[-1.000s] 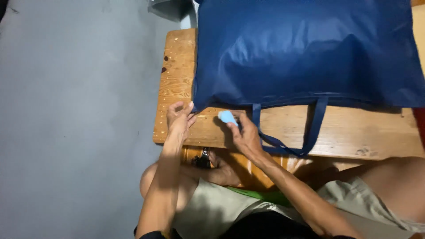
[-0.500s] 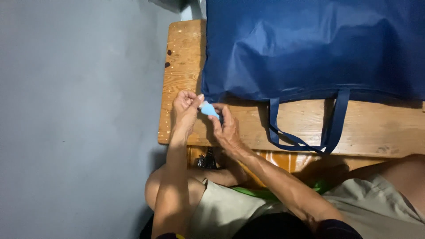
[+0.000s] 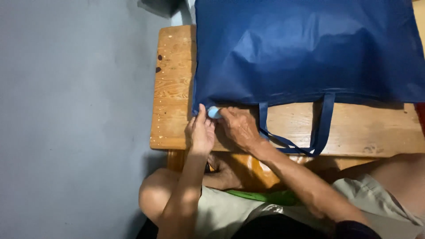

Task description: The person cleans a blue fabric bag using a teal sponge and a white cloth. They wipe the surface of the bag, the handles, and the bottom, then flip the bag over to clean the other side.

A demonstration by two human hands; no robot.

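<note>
— Where were your hands at that moment?

— Both were at the near left corner of the dark blue fabric bag (image 3: 305, 48), which lay flat across the wooden tabletop (image 3: 170, 88). My left hand (image 3: 201, 132) rested on the wood with its thumb up against the bag's corner. My right hand (image 3: 239, 128) sat just beside it, the two nearly touching.

— And the grip?

— My right grip was closed on a small light blue object (image 3: 214, 112), pinched at the fingertips right on the bag's lower edge. What the object was, I could not tell; it was too small and half covered. My left fingers were curled at the same spot, touching the object or the cloth beside it, but whether they truly held anything I could not tell.

— What else was around?

— The bag's blue carry straps (image 3: 318, 128) hung over the front of the tabletop, just right of my right wrist. The grey floor (image 3: 66, 132) lay to the left. My knees, in light shorts (image 3: 221, 212), were tucked under the tabletop's front edge.
</note>
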